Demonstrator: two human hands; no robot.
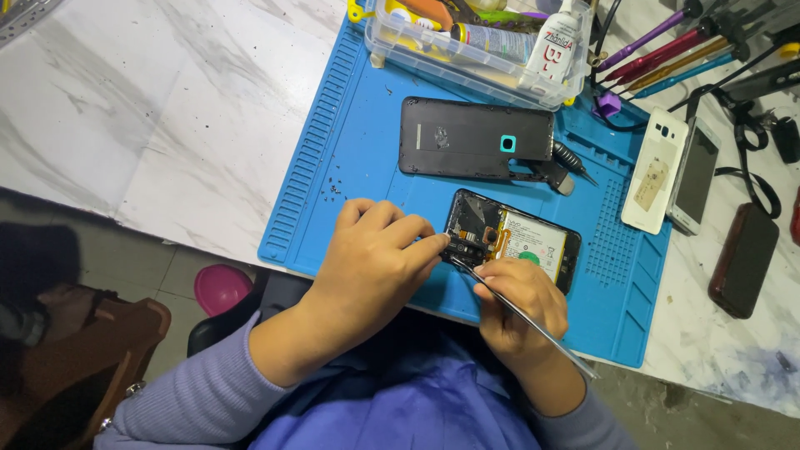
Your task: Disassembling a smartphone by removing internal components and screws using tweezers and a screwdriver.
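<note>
Right-hand grip (518, 302): closed around a thin metal tool (525, 318), with the tool tip set on the upper end of the opened phone (512, 239). Left-hand grip (375, 254): fingers curled, fingertips pressing on that same end of the phone; nothing is enclosed in it. The phone lies back-open, battery exposed, on the blue work mat (350, 150), directly ahead of both hands. The detached black back cover (475, 137) lies on the mat just beyond the phone. A clear plastic box (479, 58) of supplies sits at the mat's far edge. Two further phones (675, 171) rest to the right on the white marble surface (167, 108).
</note>
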